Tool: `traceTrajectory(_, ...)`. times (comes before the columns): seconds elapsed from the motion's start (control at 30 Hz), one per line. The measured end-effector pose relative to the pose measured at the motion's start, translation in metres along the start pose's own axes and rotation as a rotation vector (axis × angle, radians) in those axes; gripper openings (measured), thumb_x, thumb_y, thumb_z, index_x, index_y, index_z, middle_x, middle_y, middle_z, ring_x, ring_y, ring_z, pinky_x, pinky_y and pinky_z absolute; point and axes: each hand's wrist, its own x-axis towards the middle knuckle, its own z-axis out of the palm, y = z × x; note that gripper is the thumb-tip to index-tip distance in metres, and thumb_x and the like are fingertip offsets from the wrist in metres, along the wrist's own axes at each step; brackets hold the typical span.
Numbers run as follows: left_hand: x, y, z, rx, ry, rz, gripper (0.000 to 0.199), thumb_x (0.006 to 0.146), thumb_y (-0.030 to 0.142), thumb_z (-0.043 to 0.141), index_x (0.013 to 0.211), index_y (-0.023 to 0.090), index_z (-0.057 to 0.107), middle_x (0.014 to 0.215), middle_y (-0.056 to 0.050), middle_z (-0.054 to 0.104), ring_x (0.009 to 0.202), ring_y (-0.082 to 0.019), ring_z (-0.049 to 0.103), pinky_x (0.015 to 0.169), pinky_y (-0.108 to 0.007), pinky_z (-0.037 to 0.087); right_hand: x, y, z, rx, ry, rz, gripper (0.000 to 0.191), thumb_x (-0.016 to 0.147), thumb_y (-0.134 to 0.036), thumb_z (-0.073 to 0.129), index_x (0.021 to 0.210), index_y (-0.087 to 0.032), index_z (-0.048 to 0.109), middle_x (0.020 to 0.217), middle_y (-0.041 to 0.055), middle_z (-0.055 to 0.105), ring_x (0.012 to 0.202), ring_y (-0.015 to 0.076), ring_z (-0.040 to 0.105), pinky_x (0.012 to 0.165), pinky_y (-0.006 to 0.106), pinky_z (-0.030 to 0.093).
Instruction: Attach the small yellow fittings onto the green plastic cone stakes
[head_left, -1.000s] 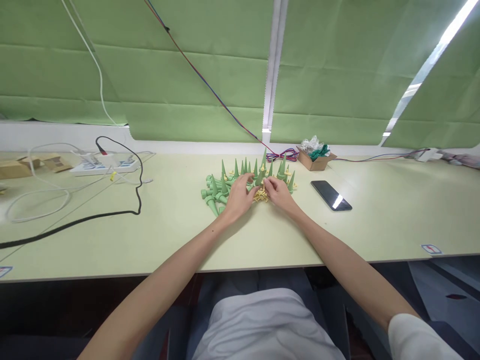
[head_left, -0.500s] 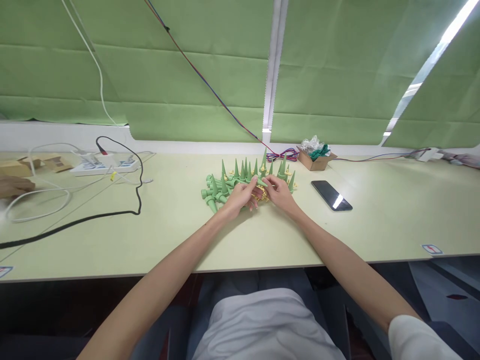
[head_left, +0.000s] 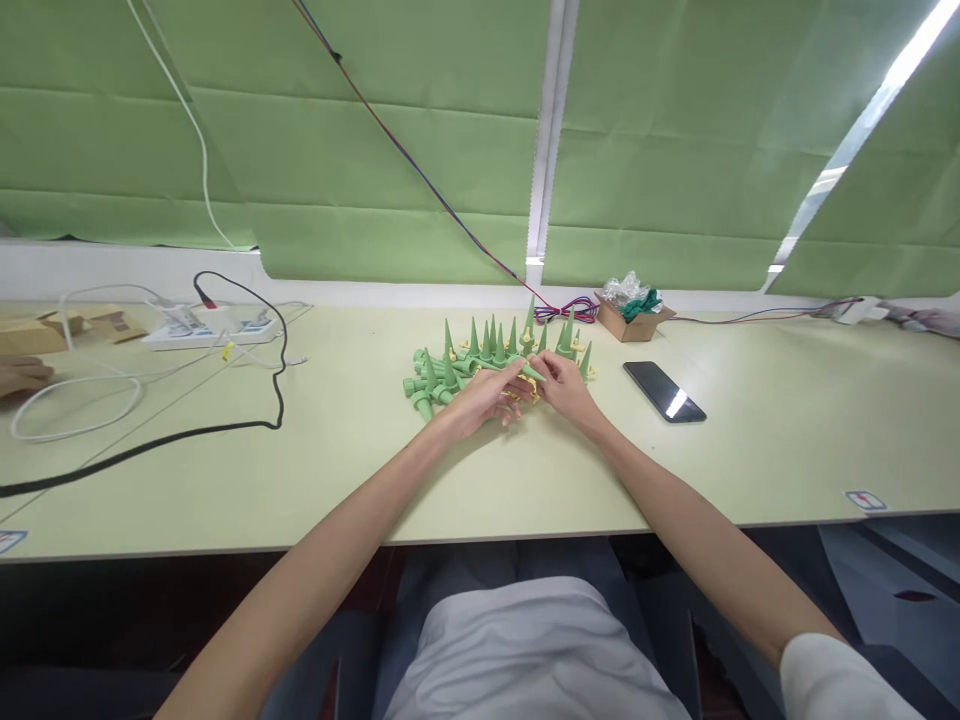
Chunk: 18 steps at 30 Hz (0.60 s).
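A green plastic watering spike [head_left: 533,372] is held in my left hand [head_left: 484,398], its thumb on top and its point aimed right and slightly down. My right hand [head_left: 564,386] is closed close against that spike, its fingertips pinched together; what they grip is too small to make out. Around and behind both hands lies a cluster of similar green spikes [head_left: 450,372], some standing point up and others on their sides. Small yellow parts [head_left: 535,393] show beneath and between my hands, partly hidden by the fingers.
A black phone [head_left: 664,391] lies to the right. Behind it sits a small cardboard box [head_left: 636,325] with plastic wrap and green material, beside coiled wires [head_left: 574,310]. Leftward are a power strip [head_left: 210,335], a black cable [head_left: 280,400] and another person's hand [head_left: 24,375].
The spike in my left hand has shifted slightly right and its point tilts further downward. Both hands stay close together. The other person's hand at far left has moved a little left.
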Motion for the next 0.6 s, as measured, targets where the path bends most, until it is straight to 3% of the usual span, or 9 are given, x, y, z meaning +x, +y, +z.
traceTrajectory(0.23,-0.0049,0.0028,0.0005,0.135,-0.018,0.085,0.050,0.078,0.061,0.067,0.082,0.011,0.063,0.094,-0.013,0.067,0.057,-0.011,0.059,0.041,-0.023,0.042,0.0018,-0.0024,-0.0014,-0.102,-0.014,-0.071,0.051,0.095,-0.061,0.036,0.063,-0.022,0.034,0.059,-0.0022,0.037,0.057,0.0133,0.035,0.056,0.028,0.029)
traceTrajectory(0.37,-0.0058,0.0020,-0.0004,0.286,-0.011,0.151,0.049,0.079,0.063,0.065,0.079,0.014,0.059,0.076,-0.007,0.065,0.056,-0.014,0.060,0.044,-0.025,0.043,0.0021,0.0000,-0.0016,-0.081,-0.044,-0.043,0.051,0.095,-0.062,0.035,0.064,-0.022,0.036,0.059,-0.0011,0.038,0.057,0.0146,0.037,0.055,0.029,0.030)
traceTrajectory(0.47,-0.0050,-0.0002,-0.0019,0.442,0.035,0.196,0.044,0.082,0.060,0.062,0.080,0.017,0.057,0.060,-0.002,0.062,0.046,-0.013,0.054,0.046,-0.026,0.042,0.0022,0.0012,-0.0012,-0.062,-0.055,-0.002,0.052,0.092,-0.067,0.036,0.064,-0.023,0.039,0.057,-0.0003,0.039,0.057,0.0160,0.039,0.053,0.029,0.031)
traceTrajectory(0.6,-0.0038,-0.0026,-0.0029,0.584,0.109,0.276,0.036,0.086,0.054,0.059,0.084,0.018,0.058,0.057,0.000,0.061,0.043,-0.013,0.051,0.048,-0.027,0.040,0.0030,0.0023,-0.0004,-0.035,-0.059,0.016,0.054,0.090,-0.071,0.037,0.064,-0.023,0.040,0.055,-0.0002,0.037,0.056,0.0164,0.040,0.050,0.029,0.032)
